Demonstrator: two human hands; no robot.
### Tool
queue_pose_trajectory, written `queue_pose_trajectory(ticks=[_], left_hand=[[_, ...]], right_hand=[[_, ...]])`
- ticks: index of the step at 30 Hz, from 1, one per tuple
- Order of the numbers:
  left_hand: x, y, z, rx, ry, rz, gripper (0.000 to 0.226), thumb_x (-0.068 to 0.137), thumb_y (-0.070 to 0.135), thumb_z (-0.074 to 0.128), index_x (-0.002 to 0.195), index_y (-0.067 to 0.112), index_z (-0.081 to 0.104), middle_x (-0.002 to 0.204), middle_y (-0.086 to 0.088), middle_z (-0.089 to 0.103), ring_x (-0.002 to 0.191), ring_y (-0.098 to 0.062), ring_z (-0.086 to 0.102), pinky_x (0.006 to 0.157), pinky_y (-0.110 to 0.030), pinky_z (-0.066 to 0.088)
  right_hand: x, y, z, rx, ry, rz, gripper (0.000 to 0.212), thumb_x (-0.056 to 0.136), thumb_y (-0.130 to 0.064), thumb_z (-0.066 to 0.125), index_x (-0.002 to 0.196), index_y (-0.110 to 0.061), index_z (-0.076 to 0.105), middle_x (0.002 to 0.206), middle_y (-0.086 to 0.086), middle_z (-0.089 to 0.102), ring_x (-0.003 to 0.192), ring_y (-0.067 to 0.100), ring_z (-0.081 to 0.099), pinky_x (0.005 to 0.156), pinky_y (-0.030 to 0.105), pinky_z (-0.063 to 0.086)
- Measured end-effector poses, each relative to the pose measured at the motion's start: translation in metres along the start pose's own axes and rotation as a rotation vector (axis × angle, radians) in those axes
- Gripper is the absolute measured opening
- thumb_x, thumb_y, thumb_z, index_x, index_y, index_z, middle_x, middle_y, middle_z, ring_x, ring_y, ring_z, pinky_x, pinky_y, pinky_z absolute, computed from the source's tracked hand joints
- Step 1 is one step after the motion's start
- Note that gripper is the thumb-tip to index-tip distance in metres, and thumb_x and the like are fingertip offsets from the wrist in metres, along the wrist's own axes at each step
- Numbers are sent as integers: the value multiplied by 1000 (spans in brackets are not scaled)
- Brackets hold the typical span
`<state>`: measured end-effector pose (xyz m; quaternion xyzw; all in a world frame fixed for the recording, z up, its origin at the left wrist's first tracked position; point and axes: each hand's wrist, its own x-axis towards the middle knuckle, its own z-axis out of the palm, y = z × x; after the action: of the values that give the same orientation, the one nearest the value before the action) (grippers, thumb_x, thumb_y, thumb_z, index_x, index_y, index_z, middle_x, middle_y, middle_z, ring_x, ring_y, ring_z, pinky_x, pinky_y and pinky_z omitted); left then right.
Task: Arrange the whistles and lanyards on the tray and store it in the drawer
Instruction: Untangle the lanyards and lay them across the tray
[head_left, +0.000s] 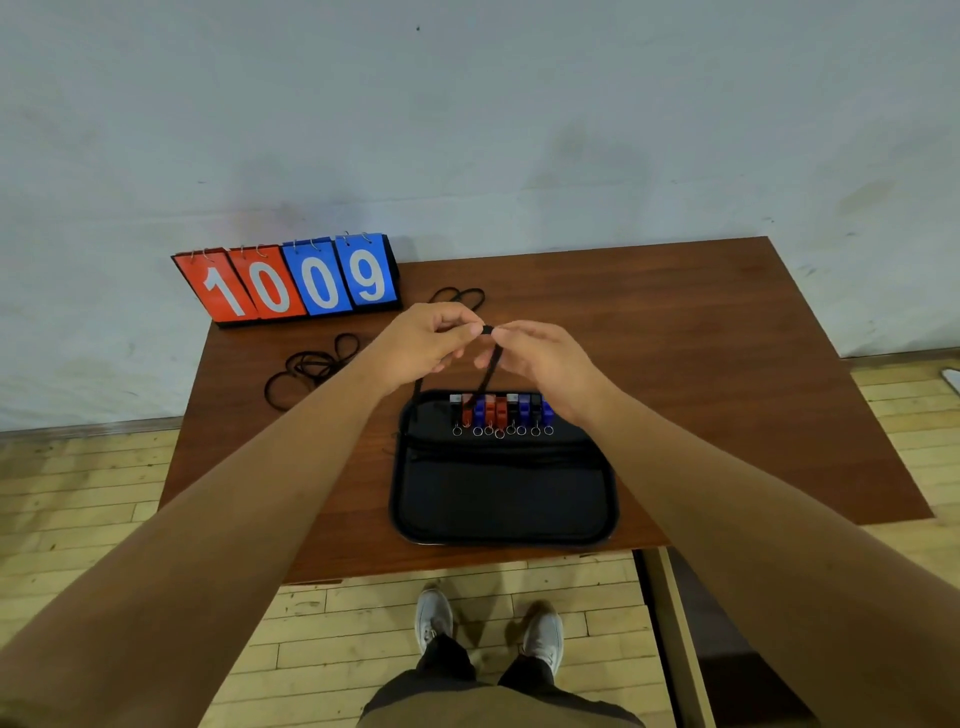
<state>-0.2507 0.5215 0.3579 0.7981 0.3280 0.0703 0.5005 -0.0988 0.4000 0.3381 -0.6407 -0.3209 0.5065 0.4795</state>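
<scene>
Hands pinching black lanyard

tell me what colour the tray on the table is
Black tray, seen in the head view.

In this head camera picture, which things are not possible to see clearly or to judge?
- Drawer: not identifiable in the head view; only dark space under the table at the right.
- Lanyard held by the left hand and right hand: its ends are covered by the hands.
- Whistles on the tray: too small to count surely; the right wrist covers the row's end.
- Loose lanyards: tangled, number unclear.
</scene>
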Motion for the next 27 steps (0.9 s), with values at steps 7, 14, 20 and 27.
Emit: queue_pose_trajectory(ticks=[7, 14, 20, 27], left_hand=[[-9, -30, 6, 161, -37, -98, 13, 99, 36, 59, 100, 28, 70, 73, 7, 66, 60, -5, 57, 71, -24, 50], [-28, -95, 31, 327, -164, -177, 13, 101, 27, 56, 96, 28, 68, 79, 8, 69, 67, -7, 61, 66, -23, 45], [-44, -133, 55, 339, -148, -244, 10, 101, 33, 56, 99, 33, 66, 86, 12, 68, 80, -8, 63, 70, -26, 47], [-50, -159, 70, 288, -6, -294, 11, 100, 27, 58, 98, 28, 69, 88, 11, 67, 84, -7, 60, 66, -24, 41]], right_hand=[[-9, 20, -19, -271, 27, 22, 14, 100, -16, 58, 103, -12, 71, 66, -1, 63, 57, 13, 63, 60, 26, 54], [-31, 65, -51, -561, 16, 135, 16, 99, -26, 62, 105, -17, 73, 77, -11, 63, 63, -1, 54, 61, 17, 40], [-48, 113, -65, -653, 42, 216, 21, 103, -21, 54, 112, -18, 72, 68, -9, 60, 42, -4, 48, 43, 9, 33], [-49, 156, -74, -791, 51, 252, 23, 102, -21, 56, 119, -19, 71, 92, -14, 66, 73, -2, 52, 64, 12, 37]])
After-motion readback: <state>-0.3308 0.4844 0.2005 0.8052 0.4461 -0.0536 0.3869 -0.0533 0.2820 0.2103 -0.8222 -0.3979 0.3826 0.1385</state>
